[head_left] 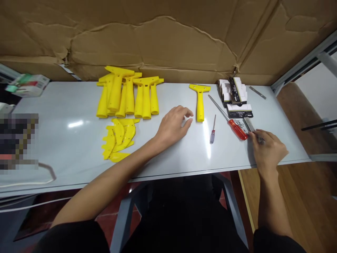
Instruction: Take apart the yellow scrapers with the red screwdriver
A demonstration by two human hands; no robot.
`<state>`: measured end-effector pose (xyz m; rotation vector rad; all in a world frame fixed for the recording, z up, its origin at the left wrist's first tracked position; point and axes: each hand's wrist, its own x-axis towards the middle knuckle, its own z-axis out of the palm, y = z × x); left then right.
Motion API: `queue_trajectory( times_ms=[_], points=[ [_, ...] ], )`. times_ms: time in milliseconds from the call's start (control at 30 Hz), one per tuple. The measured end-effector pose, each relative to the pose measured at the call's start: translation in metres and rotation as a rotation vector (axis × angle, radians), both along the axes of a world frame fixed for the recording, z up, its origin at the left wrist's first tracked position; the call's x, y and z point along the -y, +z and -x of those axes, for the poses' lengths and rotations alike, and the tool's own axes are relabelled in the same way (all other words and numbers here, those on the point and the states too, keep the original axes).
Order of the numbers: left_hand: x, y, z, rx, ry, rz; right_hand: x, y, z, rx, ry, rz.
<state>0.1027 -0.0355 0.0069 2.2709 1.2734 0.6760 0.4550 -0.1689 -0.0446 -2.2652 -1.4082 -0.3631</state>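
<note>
My left hand (174, 124) hovers over or rests on the white table, fingers bent but apart, with nothing in them. Just right of it lies a yellow scraper handle (200, 105), its wide head away from me. At the table's right side my right hand (268, 149) pinches a flat grey metal strip (249, 124); the fingers cover part of it. Beside that strip are a red-handled screwdriver (238, 130) and a pile of small screws (240, 123). A small screwdriver (212, 135) with a clear handle lies between my hands.
Several yellow scraper handles (146, 96) are stacked at the back left, with curved yellow plates (118, 135) before them. Small black-and-white boxes (234, 93) stand back right, near a loose metal blade (257, 92). Cardboard (158, 42) walls the rear edge.
</note>
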Motion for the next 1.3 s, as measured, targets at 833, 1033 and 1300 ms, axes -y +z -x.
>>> queue_trajectory(
  times_ms=[833, 1033, 1300],
  points=[
    [0.087, -0.024, 0.077, -0.267, -0.064, -0.243, -0.043, 0.031, 0.108, -0.409, 0.611, -0.229],
    [0.101, -0.037, 0.083, -0.302, -0.076, -0.535, -0.052, 0.047, 0.117, -1.049, 0.690, -0.350],
    [0.099, -0.037, 0.085, -0.204, -0.121, -0.561, -0.069, 0.054, 0.139, -0.850, 0.611, -0.536]
  ],
)
